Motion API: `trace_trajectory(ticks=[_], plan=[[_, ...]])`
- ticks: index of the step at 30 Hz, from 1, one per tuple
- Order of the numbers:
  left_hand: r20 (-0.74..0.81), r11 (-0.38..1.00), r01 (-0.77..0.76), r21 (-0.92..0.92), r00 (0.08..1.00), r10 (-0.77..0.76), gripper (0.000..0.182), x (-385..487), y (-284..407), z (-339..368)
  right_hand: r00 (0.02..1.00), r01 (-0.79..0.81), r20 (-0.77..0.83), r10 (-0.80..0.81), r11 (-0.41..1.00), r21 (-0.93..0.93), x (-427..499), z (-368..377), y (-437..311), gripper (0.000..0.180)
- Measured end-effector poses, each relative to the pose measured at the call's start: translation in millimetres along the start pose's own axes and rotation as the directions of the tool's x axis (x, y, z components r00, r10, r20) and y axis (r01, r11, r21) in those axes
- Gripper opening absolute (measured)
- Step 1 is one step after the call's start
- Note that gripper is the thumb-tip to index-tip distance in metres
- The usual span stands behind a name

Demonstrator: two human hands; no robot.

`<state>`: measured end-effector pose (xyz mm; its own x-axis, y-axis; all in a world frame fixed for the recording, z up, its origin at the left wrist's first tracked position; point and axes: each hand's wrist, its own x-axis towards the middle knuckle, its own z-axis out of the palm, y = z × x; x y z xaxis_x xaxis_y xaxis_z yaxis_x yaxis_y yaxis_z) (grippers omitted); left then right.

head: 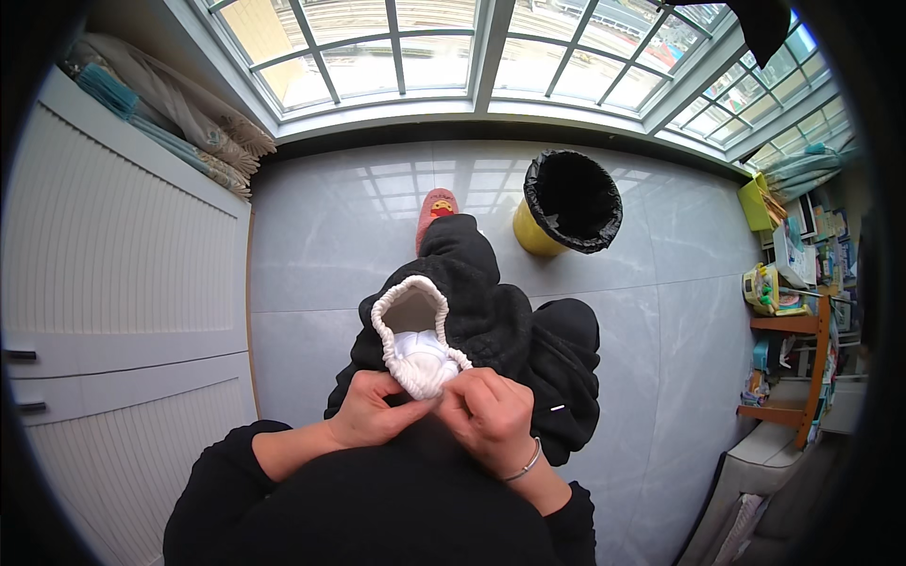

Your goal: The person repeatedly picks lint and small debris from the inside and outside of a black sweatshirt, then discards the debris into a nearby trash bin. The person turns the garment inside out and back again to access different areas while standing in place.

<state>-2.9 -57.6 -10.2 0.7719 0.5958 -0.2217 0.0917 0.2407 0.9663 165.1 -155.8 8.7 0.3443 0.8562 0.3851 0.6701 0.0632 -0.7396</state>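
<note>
On my lap lies a white cloth cover [423,375] with a gathered elastic rim that forms an open loop. Beige lining shows at the far end of its opening, and bunched white fabric fills the near end. My left hand [368,412] grips the near left edge between thumb and fingers. At the near right edge, my right hand [488,414] pinches the rim with its fingers curled in. The fingertips of both hands are close together, and the cloth between them is partly hidden. Black trousers [488,311] lie under the cover.
A yellow trash bin [541,230] with a black liner stands ahead to the right. One foot wears a pink slipper [439,205]. White cabinet doors [134,226] line the left. At the right are a cluttered wooden shelf [786,322] and a grey upholstered seat [768,449]. Windows [396,49] run along the front.
</note>
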Motion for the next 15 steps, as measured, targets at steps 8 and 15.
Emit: trace_trajectory(ticks=[8,15], plan=[[0.031,0.954,0.252,-0.163,0.968,-0.25,0.021,-2,-4,-9,0.924,-0.365,0.077,0.374,0.805,0.467,-12,6,16,0.006],[-0.063,0.83,0.381,-0.408,0.895,-0.442,0.023,-4,0,-15,0.95,-0.307,0.067,0.306,0.863,0.401,-14,10,16,0.006]])
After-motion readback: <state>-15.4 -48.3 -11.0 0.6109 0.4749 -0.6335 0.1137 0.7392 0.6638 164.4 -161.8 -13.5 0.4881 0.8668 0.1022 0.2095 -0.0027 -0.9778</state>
